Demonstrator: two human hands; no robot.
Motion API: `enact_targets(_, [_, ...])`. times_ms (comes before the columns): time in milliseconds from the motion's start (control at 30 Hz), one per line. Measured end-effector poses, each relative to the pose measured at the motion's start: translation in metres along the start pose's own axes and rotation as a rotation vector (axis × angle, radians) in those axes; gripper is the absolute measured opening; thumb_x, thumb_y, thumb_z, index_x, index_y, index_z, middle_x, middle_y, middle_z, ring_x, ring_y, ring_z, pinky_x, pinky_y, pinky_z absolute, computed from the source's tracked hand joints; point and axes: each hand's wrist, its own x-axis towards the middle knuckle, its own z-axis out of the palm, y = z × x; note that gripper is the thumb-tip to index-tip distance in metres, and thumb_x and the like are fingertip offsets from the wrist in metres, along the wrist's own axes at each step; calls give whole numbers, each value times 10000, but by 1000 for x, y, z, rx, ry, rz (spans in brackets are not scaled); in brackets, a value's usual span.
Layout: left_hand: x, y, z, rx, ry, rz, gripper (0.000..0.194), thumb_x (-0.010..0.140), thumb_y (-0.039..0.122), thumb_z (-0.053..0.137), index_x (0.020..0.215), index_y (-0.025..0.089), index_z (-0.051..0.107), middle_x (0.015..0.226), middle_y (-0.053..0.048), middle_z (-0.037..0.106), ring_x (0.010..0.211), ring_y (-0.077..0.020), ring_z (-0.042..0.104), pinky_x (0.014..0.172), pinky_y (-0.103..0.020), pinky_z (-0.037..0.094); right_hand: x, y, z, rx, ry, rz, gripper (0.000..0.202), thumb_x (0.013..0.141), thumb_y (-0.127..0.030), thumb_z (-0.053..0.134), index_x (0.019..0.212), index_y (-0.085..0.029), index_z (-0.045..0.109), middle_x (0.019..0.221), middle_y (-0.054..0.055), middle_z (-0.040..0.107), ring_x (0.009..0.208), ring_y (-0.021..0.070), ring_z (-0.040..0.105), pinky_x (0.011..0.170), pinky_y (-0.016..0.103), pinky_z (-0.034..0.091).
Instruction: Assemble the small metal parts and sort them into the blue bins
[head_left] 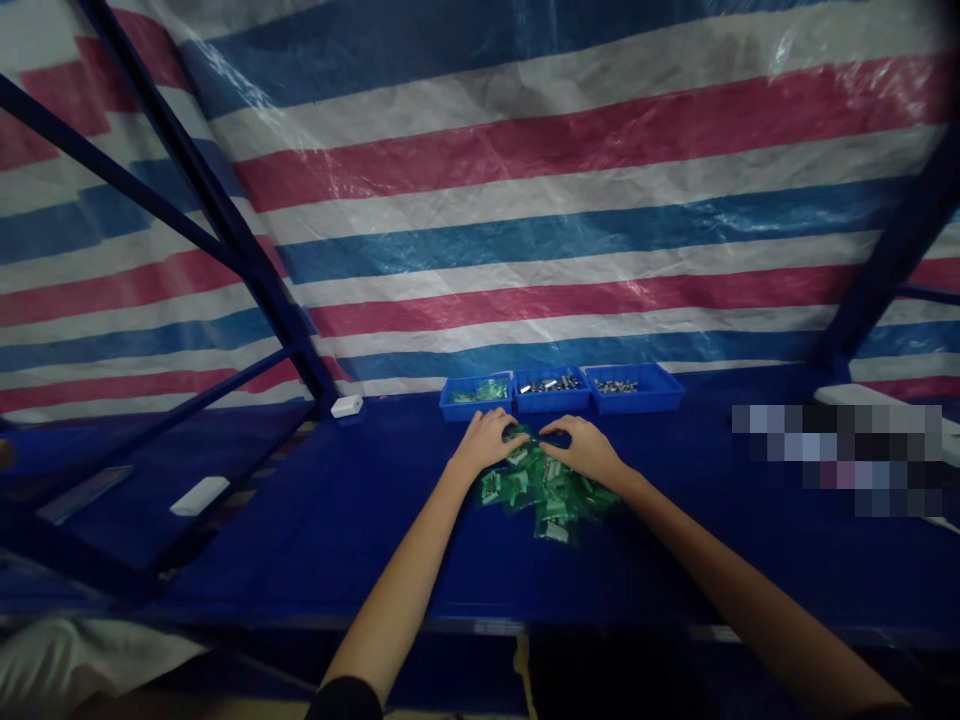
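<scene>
- The pile (555,492) of small green bags is set on the table (352,540), under and between the two hands.
- The far left edge of the pile is touched by the left hand (486,440); its fingers are bent, with the thumb set apart from them.
- The far right part of the pile is reached over by the right hand (586,450); its thumb and forefinger are parted by a narrow gap.
- Whether a bag is gripped by either hand cannot be told.
- Just beyond the pile, three blue bins are lined up: green bags are held in the left bin (474,410), small metal parts in the middle bin (555,402) and the right bin (639,403).
- A white box (347,406) is placed left of the pile, well apart.
- Beyond the bins, the view is closed off by a striped tarp (525,230).
- Parts of the pile are covered by the fingers; the bags' contents are blurred.
- Far right of the pile, a patch is pixelated.
</scene>
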Motion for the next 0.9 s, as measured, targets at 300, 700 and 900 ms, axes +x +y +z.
enact_targets(300, [4,0,9,-335,100,-117,359,688,416,661,958,196,573,894,-16,590,856,-177,547,804,-321,401,0,0,-2,1,-4,23,254,719,-361,616,929,-229,671,923,46,667,880,211,604,766,320,466])
enact_targets(700, [5,46,1,-1041,249,-321,377,683,450,649,922,168,574,753,5,590,564,-90,539,499,-194,439,10,-7,0,650,30,46,295,652,-273,660,917,-148,633,751,42,675,683,168,632,673,299,500])
enact_targets(900, [9,54,-5,-1191,190,-375,420,663,457,669,939,155,576,730,10,569,471,-62,487,376,-174,399,13,-16,-11,963,-102,80,333,622,-227,679,945,-172,619,769,2,665,708,147,631,733,300,488])
